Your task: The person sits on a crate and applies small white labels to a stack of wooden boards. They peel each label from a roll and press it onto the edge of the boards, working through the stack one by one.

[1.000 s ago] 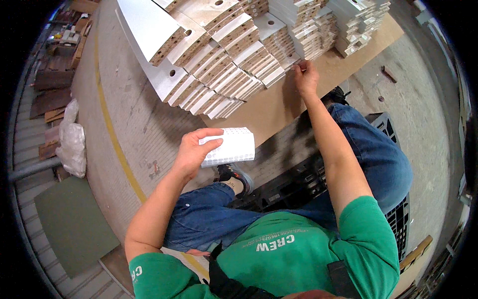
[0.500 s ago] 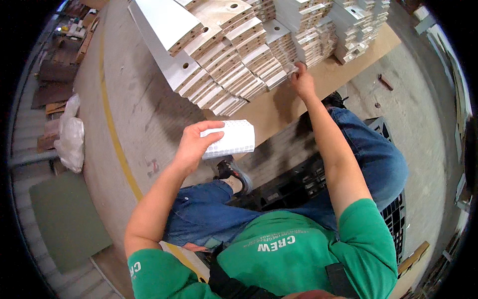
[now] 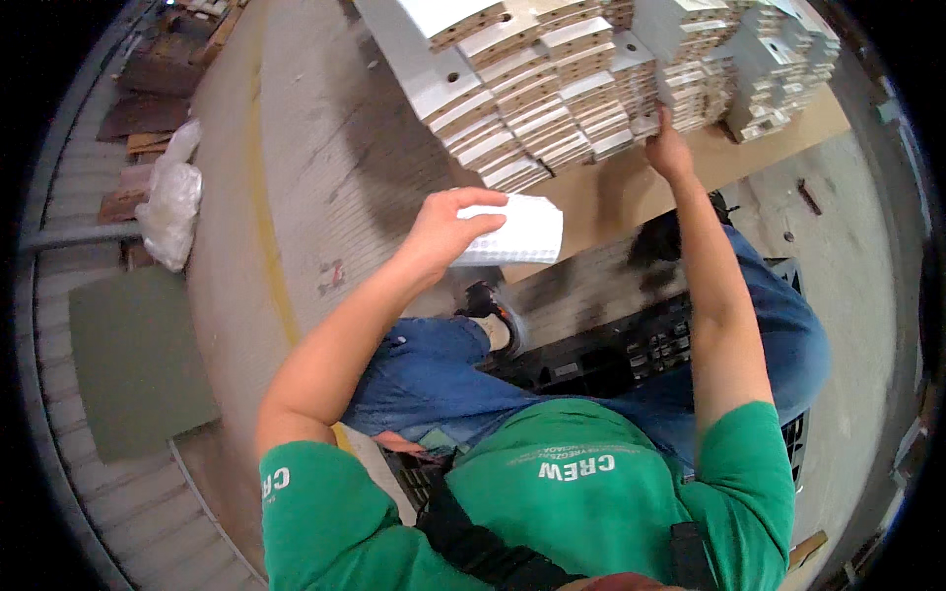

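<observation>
Dot sheet (image 3: pixel 527 234), one: white, rows of round dots along its near edge, held in the air by the near left corner of the brown board (image 3: pixel 596 197). Left hand (image 3: pixel 443 234), one: thumb and fingers pinched together on the sheet's left part. Particleboard panels (image 3: pixel 517 138), white-faced: I make it at least five stacks, carried by the board, whose near edge lies bare; the layers are too fine at my remove to count singly. Round holes, four or so in upper faces; smaller ones line the cut edges. Right hand (image 3: pixel 672 156), one: index finger stretched to the front of a stack, by the board's near edge, the other fingers curled; I cannot tell whether they hold anything. Black plastic pallet (image 3: pixel 562 369), one, partly seen, between the person's legs. Shoes (image 3: pixel 512 320), two. On the floor at left I log one green flat panel (image 3: pixel 138 364), one bundle of clear plastic film (image 3: pixel 172 207), one yellow line (image 3: pixel 261 197).
</observation>
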A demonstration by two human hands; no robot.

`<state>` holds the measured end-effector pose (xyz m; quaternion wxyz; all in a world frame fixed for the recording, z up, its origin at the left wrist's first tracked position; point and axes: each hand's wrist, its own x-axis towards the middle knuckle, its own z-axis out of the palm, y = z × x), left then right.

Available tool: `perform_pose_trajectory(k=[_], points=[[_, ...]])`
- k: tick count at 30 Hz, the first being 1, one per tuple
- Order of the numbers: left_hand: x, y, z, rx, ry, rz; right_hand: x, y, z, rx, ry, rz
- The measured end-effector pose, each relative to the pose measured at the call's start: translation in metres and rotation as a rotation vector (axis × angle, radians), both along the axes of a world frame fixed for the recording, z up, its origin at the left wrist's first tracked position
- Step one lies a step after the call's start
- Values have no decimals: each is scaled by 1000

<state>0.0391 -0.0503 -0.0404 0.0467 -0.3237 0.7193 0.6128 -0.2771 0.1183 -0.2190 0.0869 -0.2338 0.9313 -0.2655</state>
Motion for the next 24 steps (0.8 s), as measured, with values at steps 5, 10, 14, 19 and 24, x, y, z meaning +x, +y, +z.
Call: perform_pose_trajectory(k=[5,10,14,19,24], points=[[-2,0,0,2,32,34,48,-2,40,-568,-73,-57],[-3,2,9,-37,62,80,135,-30,143,-618,-318,790],[-2,-1,6,-93,86,90,170,-34,153,-515,-24,860],[1,-2,5,-33,56,141,181,-36,149,-562,102,758],[-3,1,8,-1,40,156,182,-36,145,-552,195,768]])
